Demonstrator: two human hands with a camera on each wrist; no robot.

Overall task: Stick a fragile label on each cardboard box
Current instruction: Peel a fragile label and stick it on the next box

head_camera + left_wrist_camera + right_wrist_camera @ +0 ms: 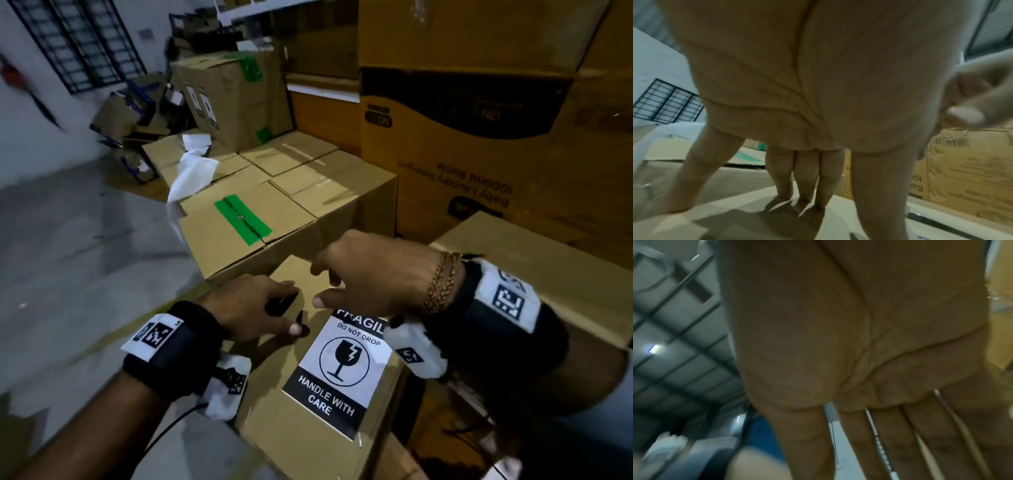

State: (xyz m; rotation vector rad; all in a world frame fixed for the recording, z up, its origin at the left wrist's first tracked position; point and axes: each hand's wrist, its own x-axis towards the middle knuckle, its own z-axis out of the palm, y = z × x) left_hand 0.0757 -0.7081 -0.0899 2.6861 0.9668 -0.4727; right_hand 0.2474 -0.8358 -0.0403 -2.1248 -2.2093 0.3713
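A: Hands?
B: Left hand point(255, 310) was flat-ish, fingers point(805, 177) straight, tips down on the top of the near cardboard box point(274, 425). Holding nothing. Right hand point(370, 274) hovered just above the same top, fingers loose and spread, nothing in it.
A: Label?
B: Fragile label point(337, 371) lay flat on that box top, just under the right hand and right of the left thumb. Its upper edge was hidden by the right hand.
A: Boxes, contents?
B: All closed, contents not visible. Beyond the fingertips a box with green tape point(243, 219), touching the near one. Past it, more closed boxes with white paper point(190, 171) draped over their left edge.
A: Room?
B: Open grey floor point(78, 240) left of the left hand. A tall printed carton point(479, 137) walled off the right.
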